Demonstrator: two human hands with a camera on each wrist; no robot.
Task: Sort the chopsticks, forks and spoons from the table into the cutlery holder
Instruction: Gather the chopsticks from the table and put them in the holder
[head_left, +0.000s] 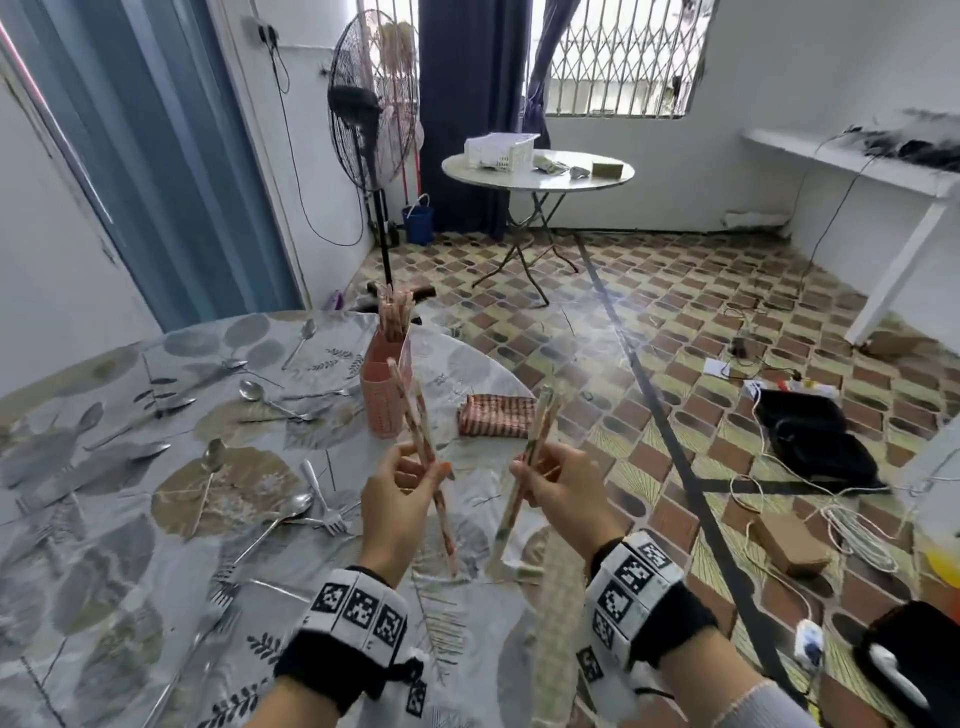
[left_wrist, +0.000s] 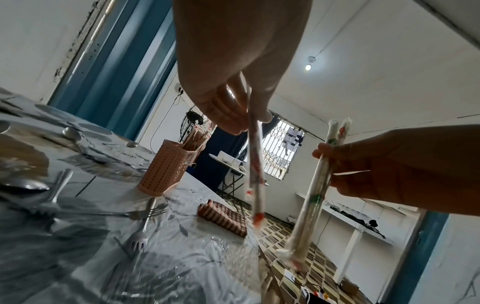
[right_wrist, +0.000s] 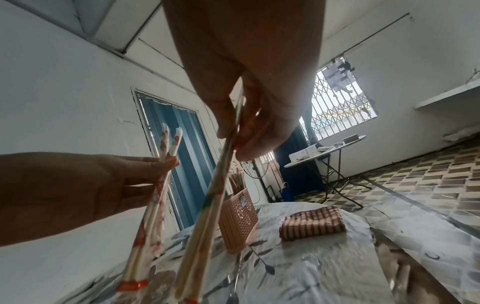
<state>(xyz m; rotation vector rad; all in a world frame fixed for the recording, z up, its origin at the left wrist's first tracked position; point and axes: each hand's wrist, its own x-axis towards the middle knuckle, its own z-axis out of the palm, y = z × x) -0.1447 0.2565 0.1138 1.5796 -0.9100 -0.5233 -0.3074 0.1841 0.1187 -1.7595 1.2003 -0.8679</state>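
My left hand (head_left: 400, 483) pinches a pair of red-printed wrapped chopsticks (head_left: 426, 452), held above the table's near edge. My right hand (head_left: 556, 483) grips a pair of green-printed wrapped chopsticks (head_left: 530, 457) a little to the right. Both pairs point up and away. The pink perforated cutlery holder (head_left: 384, 387) stands just beyond the hands, with several wrapped chopsticks (head_left: 392, 312) upright in its back compartment. Several spoons (head_left: 262, 395) and forks (head_left: 322, 499) lie scattered on the table left of the hands. From the left wrist, the red pair (left_wrist: 255, 164) and the green pair (left_wrist: 315, 185) hang in front of the holder (left_wrist: 166, 166).
The round table wears a leaf-patterned plastic cover (head_left: 130, 545). A folded red striped cloth (head_left: 496, 415) lies right of the holder. Beyond the table edge is tiled floor with cables (head_left: 831, 514), a second round table (head_left: 537, 171) and a standing fan (head_left: 371, 104).
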